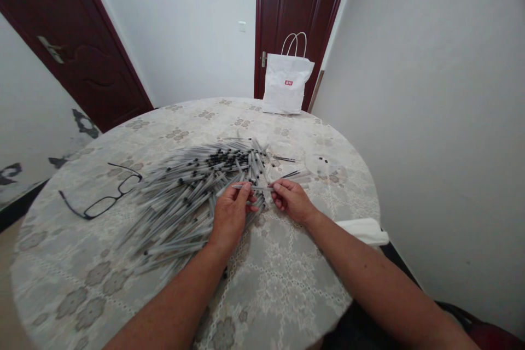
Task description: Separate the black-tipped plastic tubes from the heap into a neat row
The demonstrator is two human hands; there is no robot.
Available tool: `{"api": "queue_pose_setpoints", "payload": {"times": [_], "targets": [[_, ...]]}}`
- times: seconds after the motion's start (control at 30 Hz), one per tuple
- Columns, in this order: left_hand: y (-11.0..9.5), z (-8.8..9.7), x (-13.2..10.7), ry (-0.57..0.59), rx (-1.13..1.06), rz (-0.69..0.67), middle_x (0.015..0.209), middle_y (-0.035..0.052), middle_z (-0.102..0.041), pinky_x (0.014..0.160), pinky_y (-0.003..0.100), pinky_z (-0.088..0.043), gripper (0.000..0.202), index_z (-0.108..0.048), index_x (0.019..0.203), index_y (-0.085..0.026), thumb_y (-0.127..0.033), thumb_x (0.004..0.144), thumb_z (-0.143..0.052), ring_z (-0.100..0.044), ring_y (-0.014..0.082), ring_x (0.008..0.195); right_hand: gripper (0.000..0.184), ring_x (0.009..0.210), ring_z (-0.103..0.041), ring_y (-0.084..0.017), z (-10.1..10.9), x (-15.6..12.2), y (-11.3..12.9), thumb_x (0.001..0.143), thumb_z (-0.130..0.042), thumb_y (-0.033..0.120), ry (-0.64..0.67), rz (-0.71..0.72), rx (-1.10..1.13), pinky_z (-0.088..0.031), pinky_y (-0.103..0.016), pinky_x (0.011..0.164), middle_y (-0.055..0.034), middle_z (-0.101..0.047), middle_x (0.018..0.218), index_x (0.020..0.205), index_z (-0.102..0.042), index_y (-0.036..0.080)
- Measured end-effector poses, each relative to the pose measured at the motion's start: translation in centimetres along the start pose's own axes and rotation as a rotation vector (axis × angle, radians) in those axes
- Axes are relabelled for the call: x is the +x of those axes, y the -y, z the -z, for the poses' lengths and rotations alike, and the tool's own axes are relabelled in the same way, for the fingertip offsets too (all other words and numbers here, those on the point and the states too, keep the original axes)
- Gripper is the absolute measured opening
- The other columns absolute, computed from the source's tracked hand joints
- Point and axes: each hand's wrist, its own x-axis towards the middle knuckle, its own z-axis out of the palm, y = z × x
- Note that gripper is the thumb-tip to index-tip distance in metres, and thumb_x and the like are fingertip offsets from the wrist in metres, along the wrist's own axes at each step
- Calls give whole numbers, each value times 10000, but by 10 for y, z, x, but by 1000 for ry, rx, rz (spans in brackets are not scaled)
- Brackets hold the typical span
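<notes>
My left hand (232, 213) and my right hand (291, 199) meet over the middle of a round table (283, 284) covered with a lace-patterned cloth. Both pinch one thin grey pen tube (256, 188), held level between them, left fingers at its left end, right fingers at its right end. A big heap of similar grey pen tubes with black tips (192, 191) lies just left of and under my left hand. A few loose thin refills (289, 174) lie just beyond my right hand.
Black-framed glasses (104, 197) lie on the cloth at the left. A white paper bag (287, 82) stands at the table's far edge before a dark red door. A clear lid with small black bits (324, 163) sits at the right. A white wall is close on the right.
</notes>
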Motion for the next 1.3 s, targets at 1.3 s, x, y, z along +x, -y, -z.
{"api": "queue_pose_setpoints", "payload": {"times": [1.3], "targets": [[-17, 0, 0, -53, -252, 43, 774, 9, -639, 562, 247, -551, 399, -673, 917, -150, -494, 747, -783, -596, 129, 662, 346, 539, -512, -109, -17, -29, 23, 907, -615, 479, -81, 257, -311, -386, -234, 484, 15, -620, 807, 1153, -584, 237]]}}
